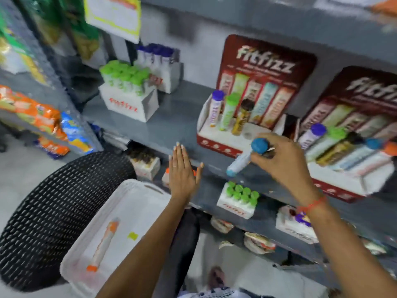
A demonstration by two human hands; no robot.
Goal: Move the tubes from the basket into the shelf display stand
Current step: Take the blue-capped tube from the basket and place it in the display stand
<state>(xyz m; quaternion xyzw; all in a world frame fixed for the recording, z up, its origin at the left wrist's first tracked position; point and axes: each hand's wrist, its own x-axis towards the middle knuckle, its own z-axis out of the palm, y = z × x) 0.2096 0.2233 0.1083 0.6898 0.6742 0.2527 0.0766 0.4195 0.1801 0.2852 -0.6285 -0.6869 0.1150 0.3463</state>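
Note:
My right hand [279, 160] grips a blue-capped tube [242, 161] by its cap end, tilted, just in front of the red and white display stand [217, 138] on the grey shelf. The stand holds a purple-capped tube [216, 108], a green-capped tube [228, 111] and a brown tube [241, 118], all upright. My left hand [182, 171] is flat and open by the shelf edge, holding nothing. Below it, the white basket [150, 190] holds one orange-capped tube [103, 244] lying flat and a small yellow scrap.
A second display stand [352, 179] with several tubes stands to the right. White boxes of green-capped tubes [126, 82] sit at the shelf's left and on the lower shelf. A black woven chair [53, 211] is under the basket. Snack packets hang at the left.

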